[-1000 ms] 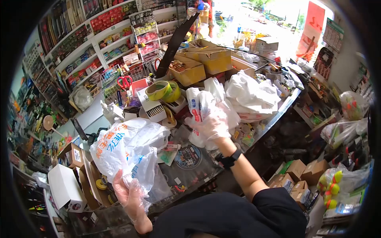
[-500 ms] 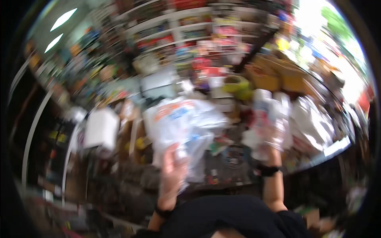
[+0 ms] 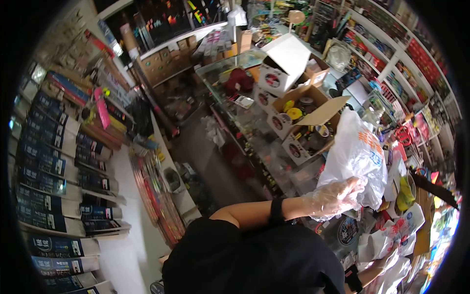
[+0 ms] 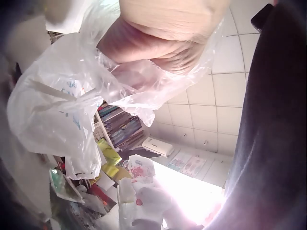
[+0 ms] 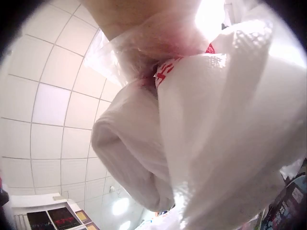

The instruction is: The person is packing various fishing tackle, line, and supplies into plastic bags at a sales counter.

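**Holding On, One on Each Side**

From where I stand, the left hand [image 3: 337, 197] is right of the middle in the head view. It wears a thin, see-through glove [image 3: 318, 207], and its fingers are bent in on the edge of a puffy white bag with orange and blue letters [image 3: 350, 152]. The right hand [image 3: 389, 258] is at the lower right. It has hold of a bunched white bag with red marks [image 5: 230, 124], but the plastic hides most of its fingers, so I can't tell how tight.

I think this is the part where the bags get held and sorted out. The next move seems to need a firm left pinch and a slow pull, so the thin plastic doesn't rip.

The puffy bag is just beside a brown box [image 3: 324, 113] on the glass surface [image 3: 215, 76]. A dark round sticker [image 3: 348, 231] is near the left hand.
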